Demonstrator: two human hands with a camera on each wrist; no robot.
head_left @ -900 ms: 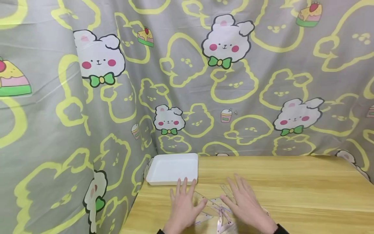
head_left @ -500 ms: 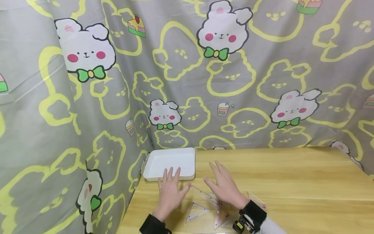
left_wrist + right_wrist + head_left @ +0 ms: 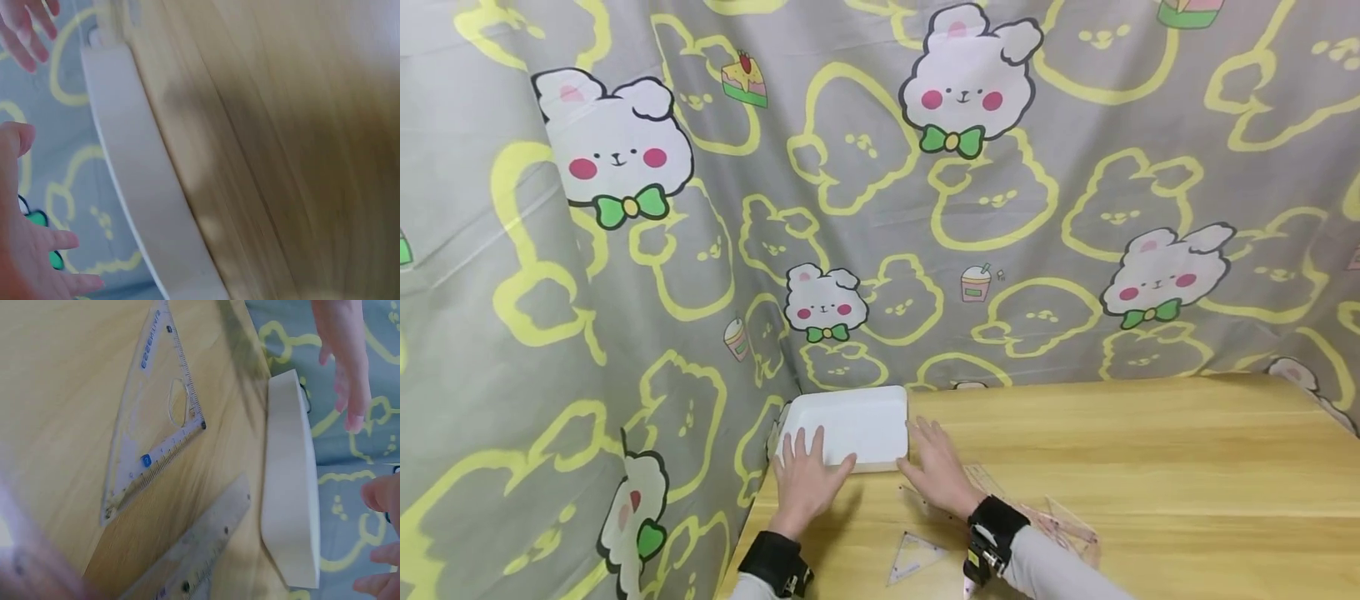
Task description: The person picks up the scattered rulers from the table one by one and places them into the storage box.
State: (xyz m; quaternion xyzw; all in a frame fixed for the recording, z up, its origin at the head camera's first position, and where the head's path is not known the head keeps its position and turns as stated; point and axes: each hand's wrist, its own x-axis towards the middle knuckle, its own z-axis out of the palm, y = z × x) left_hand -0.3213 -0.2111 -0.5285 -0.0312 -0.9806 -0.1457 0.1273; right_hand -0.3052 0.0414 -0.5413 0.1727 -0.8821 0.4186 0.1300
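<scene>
One shallow white rectangular tray point(image 3: 880, 400)

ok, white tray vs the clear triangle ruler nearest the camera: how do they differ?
The white tray is opaque, rectangular and has raised walls; the triangle ruler is transparent, flat and three-cornered with printed markings. The tray sits at the table's far left corner, with the left hand and right hand at its near edge; the ruler lies untouched behind them. Both rest on the table.

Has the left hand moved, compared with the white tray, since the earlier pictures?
Yes. The left hand has moved forward, away from the clear rulers and onto the near rim of the white tray, where its fingers lie flat.
</scene>
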